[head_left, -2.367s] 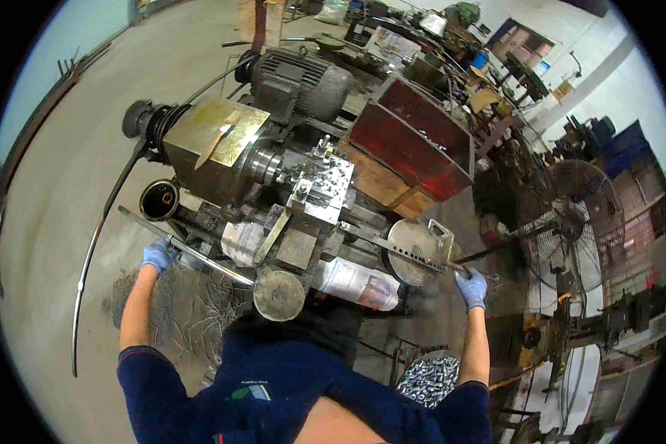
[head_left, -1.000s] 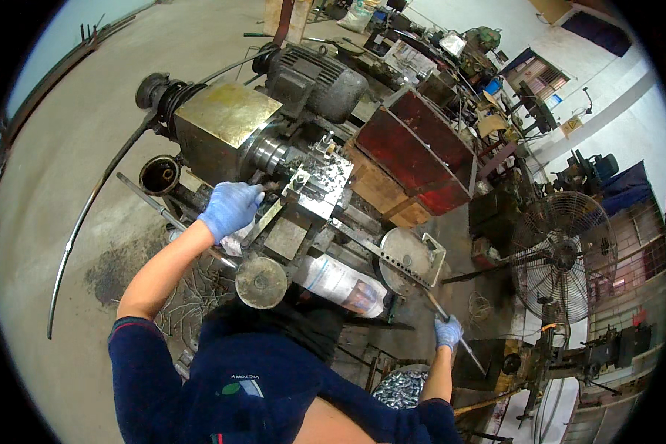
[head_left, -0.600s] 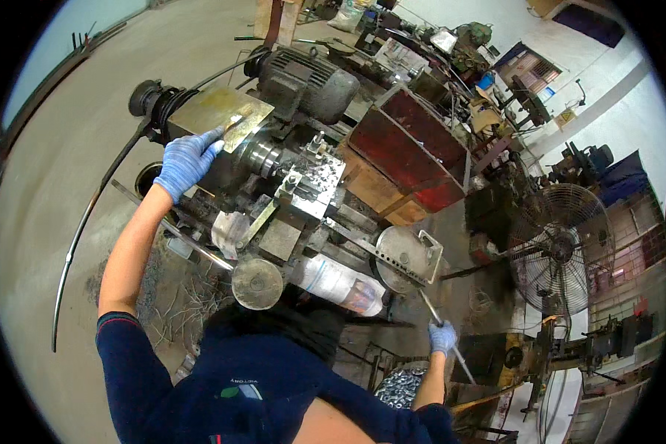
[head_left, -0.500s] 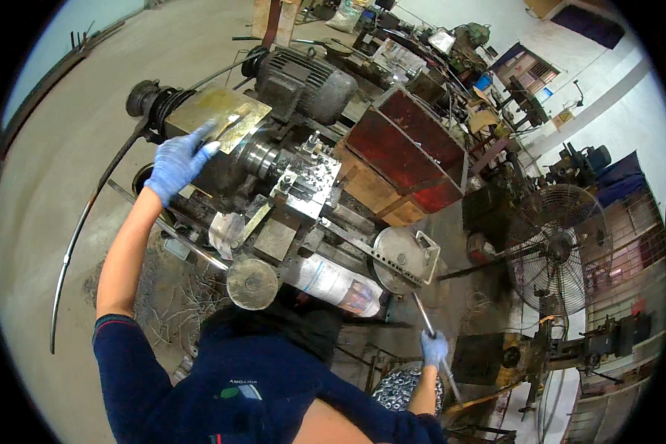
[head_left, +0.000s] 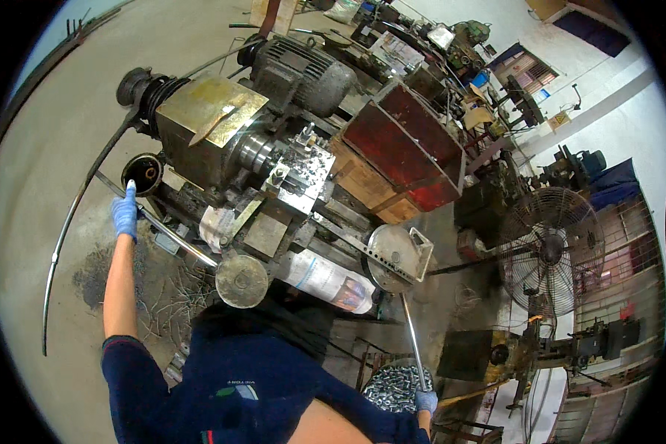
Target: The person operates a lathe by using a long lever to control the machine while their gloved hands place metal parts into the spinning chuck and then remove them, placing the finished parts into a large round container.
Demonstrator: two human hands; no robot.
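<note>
My left hand (head_left: 125, 216), in a blue glove, is on a long metal bar (head_left: 176, 238) that slants along the machine's near-left side. One digit points up beside a round black housing (head_left: 142, 173); the other fingers look wrapped on the bar, partly hidden. Low on the right, my gloved right hand (head_left: 425, 401) grips the lower end of a shiny steel rod (head_left: 413, 333). That rod runs up to a round metal handwheel (head_left: 389, 251). Between both hands stands a greasy lathe-like machine with a chuck (head_left: 257, 153) and a tool block (head_left: 303, 177) strewn with metal chips.
A basin of small metal parts (head_left: 392, 388) sits beside my right hand. Behind the machine are a motor (head_left: 303, 74) and a red box (head_left: 411, 140). A floor fan (head_left: 551, 248) stands at right. Metal shavings (head_left: 174, 303) litter the floor at left.
My left hand has come down from above the machine's brass-coloured cover to the bar. My right hand has moved lower, to the rod's end, and the rod now hangs more upright.
</note>
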